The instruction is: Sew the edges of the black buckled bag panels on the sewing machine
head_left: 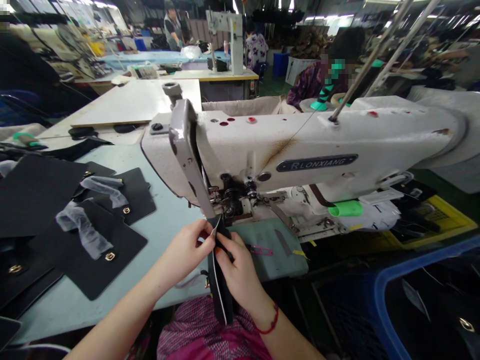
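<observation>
A long black strip (pixel 218 285) with a pale edge hangs from the sewing machine (pixel 240 145) down over my lap. My left hand (pixel 193 245) pinches the strip's left edge just in front of the machine's head. Fingers of my right hand (pixel 238 265) close on the same strip from the right, slightly lower. Its upper end goes in beneath the presser area, where the needle is hidden. Close to my right hand, pink-handled thread snips (pixel 260 250) lie on the pale green table (pixel 168 280).
Black panels (pixel 93 275) with gold clasps and clear plastic wrap (pixel 84 232) cover the table's left side. A blue crate (pixel 382 285) with black pieces stands at the lower right, near a yellow tray (pixel 450 220). Across the machine, a person in a patterned sleeve (pixel 305 82) sits.
</observation>
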{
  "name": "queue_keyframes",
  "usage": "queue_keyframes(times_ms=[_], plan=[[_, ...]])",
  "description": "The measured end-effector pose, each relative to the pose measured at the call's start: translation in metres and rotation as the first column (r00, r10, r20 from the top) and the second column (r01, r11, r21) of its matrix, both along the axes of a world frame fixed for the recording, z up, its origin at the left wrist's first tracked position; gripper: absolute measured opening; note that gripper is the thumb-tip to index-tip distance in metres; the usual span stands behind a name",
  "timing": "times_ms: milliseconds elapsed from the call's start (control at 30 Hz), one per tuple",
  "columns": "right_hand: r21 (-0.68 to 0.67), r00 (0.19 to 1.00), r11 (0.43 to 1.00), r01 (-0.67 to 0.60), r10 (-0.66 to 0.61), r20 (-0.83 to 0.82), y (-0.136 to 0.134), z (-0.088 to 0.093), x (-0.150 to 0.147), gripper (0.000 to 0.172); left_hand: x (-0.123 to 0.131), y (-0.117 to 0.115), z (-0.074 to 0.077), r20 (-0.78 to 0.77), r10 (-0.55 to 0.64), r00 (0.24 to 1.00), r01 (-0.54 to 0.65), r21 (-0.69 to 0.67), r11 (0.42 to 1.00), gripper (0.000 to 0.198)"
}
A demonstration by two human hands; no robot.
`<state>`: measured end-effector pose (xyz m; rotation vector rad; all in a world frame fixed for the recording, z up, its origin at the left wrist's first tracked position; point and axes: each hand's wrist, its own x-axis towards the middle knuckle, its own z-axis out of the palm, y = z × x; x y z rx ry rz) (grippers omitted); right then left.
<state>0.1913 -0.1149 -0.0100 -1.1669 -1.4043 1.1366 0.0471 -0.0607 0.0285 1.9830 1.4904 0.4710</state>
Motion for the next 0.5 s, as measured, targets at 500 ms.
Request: queue_keyframes(times_ms=[500], plan=[[-0.086,0.933,0.984,-0.158,0.177,0.312,0.058,0.004,0.023,0.032,-0.01,0.047,0.006,0.165,-0.125,0.978,0.199,-0.583,0.788,0.019]])
